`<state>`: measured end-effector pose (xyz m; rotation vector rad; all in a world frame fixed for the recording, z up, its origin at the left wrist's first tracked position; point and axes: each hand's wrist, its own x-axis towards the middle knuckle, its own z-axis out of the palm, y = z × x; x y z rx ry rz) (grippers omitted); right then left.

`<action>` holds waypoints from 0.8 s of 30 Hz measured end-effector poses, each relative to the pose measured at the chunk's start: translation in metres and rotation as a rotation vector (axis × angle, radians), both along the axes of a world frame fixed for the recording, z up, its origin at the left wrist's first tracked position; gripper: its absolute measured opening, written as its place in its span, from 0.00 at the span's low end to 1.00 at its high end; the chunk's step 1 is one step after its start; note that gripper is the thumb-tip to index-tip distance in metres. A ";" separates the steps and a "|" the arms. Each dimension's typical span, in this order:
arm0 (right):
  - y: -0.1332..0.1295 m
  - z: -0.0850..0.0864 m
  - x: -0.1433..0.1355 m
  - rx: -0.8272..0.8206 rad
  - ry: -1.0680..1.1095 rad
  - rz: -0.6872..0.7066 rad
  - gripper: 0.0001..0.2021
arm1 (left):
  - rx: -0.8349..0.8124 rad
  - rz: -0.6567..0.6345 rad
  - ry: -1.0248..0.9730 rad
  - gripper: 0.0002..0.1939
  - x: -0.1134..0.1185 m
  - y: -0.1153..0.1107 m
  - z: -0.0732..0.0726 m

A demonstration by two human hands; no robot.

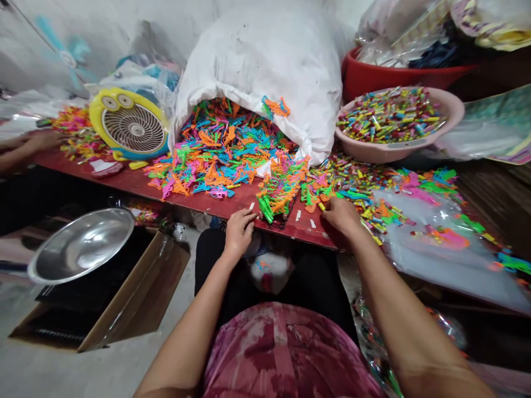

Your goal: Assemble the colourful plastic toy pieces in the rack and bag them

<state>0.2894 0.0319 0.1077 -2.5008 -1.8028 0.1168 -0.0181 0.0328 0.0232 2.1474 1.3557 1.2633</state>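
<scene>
Held apart at the near edge of the red, flat-topped bench point(199, 204), the left hand point(239, 232) and the right hand point(342, 216) are set on either side of a slanting row of green and orange plastic pieces point(282, 190). By this arrangement, it seems, the row is left within reach of both. The left fingers are loosely curled and narrowly spaced; whether anything is held cannot be told. The right fingers are drawn together beside a small yellow tube end point(322, 206), but a pinch on it cannot be confirmed. Small white strips point(298, 216) are scattered before the row.

Behind it, a bulging white fabric sack point(265, 61) is laid with its mouth forward, presumably so that the multicoloured plastic heap point(224, 146) can be drawn from directly. Short multicoloured tubes point(390, 115) are contained in a round, pale-pink plastic basin point(384, 152), probably to be reached from the right.
</scene>
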 end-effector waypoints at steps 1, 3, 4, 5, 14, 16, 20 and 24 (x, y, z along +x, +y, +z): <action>-0.002 0.001 0.002 0.003 -0.016 0.013 0.13 | 0.003 0.006 -0.004 0.12 0.001 0.000 -0.001; -0.005 0.003 0.008 0.019 -0.029 0.053 0.13 | 0.010 0.018 -0.016 0.11 0.002 -0.001 -0.002; -0.007 0.004 0.012 0.030 -0.022 0.080 0.12 | 0.014 0.020 -0.021 0.11 0.003 -0.001 -0.003; -0.009 0.004 0.016 0.045 0.002 0.100 0.10 | 0.017 0.020 -0.025 0.11 0.003 -0.001 -0.004; -0.046 -0.005 -0.001 0.384 1.132 0.009 0.18 | 0.013 0.041 -0.010 0.14 0.011 -0.003 -0.003; -0.051 -0.010 -0.021 0.401 1.221 0.032 0.20 | 0.006 0.040 0.003 0.14 0.016 -0.004 -0.001; -0.052 -0.025 -0.052 0.463 1.341 0.066 0.21 | -0.034 0.073 0.029 0.13 0.022 -0.004 0.002; -0.052 -0.038 -0.067 0.512 1.367 0.115 0.18 | -0.055 0.084 0.021 0.12 0.023 -0.004 0.003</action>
